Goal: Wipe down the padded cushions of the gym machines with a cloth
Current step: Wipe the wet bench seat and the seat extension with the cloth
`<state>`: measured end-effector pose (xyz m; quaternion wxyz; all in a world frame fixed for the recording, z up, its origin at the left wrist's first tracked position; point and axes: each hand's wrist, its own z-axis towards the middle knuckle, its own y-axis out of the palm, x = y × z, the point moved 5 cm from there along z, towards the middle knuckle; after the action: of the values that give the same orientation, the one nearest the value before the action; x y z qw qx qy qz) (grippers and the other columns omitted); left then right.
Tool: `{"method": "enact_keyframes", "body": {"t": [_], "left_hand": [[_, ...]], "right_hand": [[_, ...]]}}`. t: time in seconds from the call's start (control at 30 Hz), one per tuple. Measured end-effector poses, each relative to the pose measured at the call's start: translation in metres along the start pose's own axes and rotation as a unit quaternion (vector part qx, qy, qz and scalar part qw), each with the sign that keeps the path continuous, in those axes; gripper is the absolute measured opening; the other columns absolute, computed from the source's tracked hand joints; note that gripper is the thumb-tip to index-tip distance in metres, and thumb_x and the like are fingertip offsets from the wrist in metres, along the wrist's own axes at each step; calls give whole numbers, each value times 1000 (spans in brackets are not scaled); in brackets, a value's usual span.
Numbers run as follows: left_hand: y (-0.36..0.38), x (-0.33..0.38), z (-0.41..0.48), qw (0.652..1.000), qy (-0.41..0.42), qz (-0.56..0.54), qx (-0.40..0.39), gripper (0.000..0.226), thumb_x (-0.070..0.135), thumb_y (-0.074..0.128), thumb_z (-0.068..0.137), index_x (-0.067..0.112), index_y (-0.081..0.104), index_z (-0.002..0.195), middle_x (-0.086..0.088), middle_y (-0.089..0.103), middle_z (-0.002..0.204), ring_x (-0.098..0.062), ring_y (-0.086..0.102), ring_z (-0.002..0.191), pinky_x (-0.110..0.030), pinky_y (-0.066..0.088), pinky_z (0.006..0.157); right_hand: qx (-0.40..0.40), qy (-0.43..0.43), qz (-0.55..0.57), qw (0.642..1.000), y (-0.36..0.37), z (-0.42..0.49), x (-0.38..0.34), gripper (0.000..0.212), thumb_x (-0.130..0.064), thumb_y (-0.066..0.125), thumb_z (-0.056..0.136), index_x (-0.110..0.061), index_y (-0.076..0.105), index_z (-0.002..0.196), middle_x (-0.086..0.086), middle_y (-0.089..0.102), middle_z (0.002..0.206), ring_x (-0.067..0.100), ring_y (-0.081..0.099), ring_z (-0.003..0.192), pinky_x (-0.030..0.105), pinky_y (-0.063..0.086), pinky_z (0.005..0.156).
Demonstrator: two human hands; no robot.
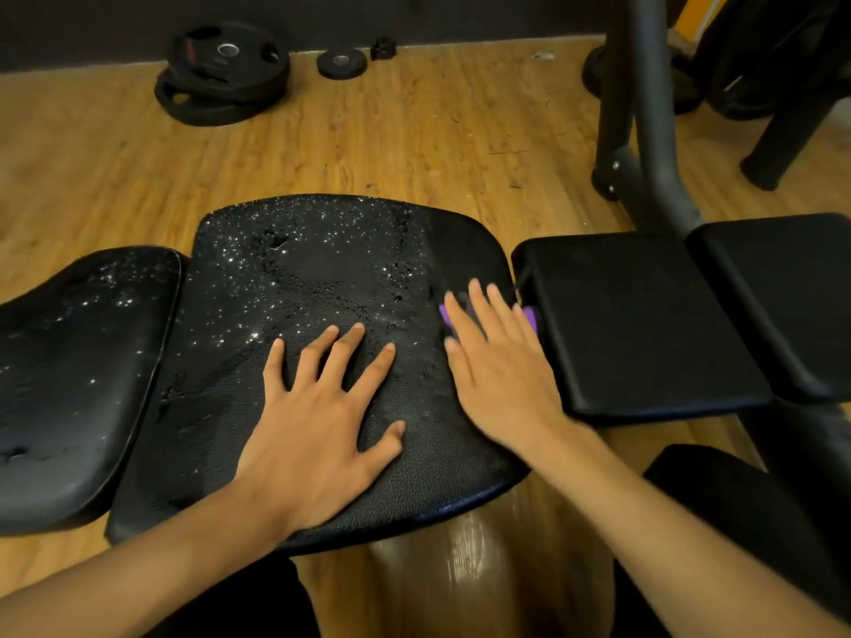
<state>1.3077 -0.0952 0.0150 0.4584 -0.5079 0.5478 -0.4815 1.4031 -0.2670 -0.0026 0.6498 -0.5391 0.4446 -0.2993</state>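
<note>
A wood-plank floor point(414, 131) is stretching across the upper half of the frame, with a dark wall point(92, 25) running along the top edge. At the upper left, stacked black weight plates point(225, 71) are lying on the planks, and a smaller plate point(341, 63) is sitting to their right. Dark grey machine posts point(649, 108) are rising at the upper right, with more black plates point(755, 76) showing behind them.

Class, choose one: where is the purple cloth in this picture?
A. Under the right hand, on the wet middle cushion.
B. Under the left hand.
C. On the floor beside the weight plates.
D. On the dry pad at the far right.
A: the purple cloth shows past the flat fingers of the right hand, at the right edge of the droplet-covered middle cushion.
</note>
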Motion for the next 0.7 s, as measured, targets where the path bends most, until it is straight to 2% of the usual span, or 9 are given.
{"method": "enact_keyframes", "body": {"t": [0.1,0.2,0.3,0.4,0.5,0.57,0.63,0.7], "left_hand": [[-1,1,-1,1000,-2,-5,-1,80,75,22,95,35,29,163,-6,28,168,-31,22,156,-68,14,123],[-1,1,-1,1000,-6,-8,-1,80,75,21,95,35,29,163,-6,28,169,-30,21,156,-67,13,123],[-2,2,-2,1000,-8,-9,3,80,74,21,95,35,27,164,-6,27,169,-29,20,157,-66,12,124],[-2,3,-2,1000,-6,-7,11,79,73,23,95,32,31,163,-8,31,168,-31,25,155,-67,15,123],[-1,3,-2,1000,-6,-5,16,79,72,25,96,30,35,162,-9,34,166,-32,28,154,-68,18,122],[-1,3,-2,1000,-4,-3,17,79,71,26,96,29,36,161,-10,35,165,-33,29,153,-69,19,122],[-1,3,-1,1000,-4,-2,16,78,71,27,96,29,36,161,-10,35,165,-33,29,153,-69,19,121],[0,3,0,1000,-2,-4,14,78,71,27,96,30,35,161,-10,34,165,-33,29,153,-69,18,122]], "right_hand": [[-29,37,18,999,-1,97,18,57,-41,15,111,-23,6,164,8,-6,171,25,-10,157,41,-5,127],[-66,84,19,994,2,122,17,59,-42,16,111,-24,-3,164,9,-13,170,26,-15,157,43,-5,127],[-25,92,31,995,1,52,4,59,-43,16,110,-23,3,164,10,-4,171,25,-7,158,44,0,128],[-12,67,13,998,-3,-62,-14,61,-45,10,106,-23,18,163,8,14,170,24,8,158,44,16,127],[-8,54,-12,998,-2,-108,-15,60,-45,18,105,-22,34,158,8,30,164,25,25,154,44,29,121],[-14,37,-3,999,-2,-80,-12,61,-45,16,105,-20,32,159,9,25,166,26,20,155,43,21,123],[-11,21,10,1000,3,-23,-5,61,-43,13,107,-20,21,163,9,12,170,26,7,158,40,7,127],[7,40,19,999,5,48,10,58,-40,17,110,-20,12,164,9,4,171,25,-1,158,40,4,128]]}}
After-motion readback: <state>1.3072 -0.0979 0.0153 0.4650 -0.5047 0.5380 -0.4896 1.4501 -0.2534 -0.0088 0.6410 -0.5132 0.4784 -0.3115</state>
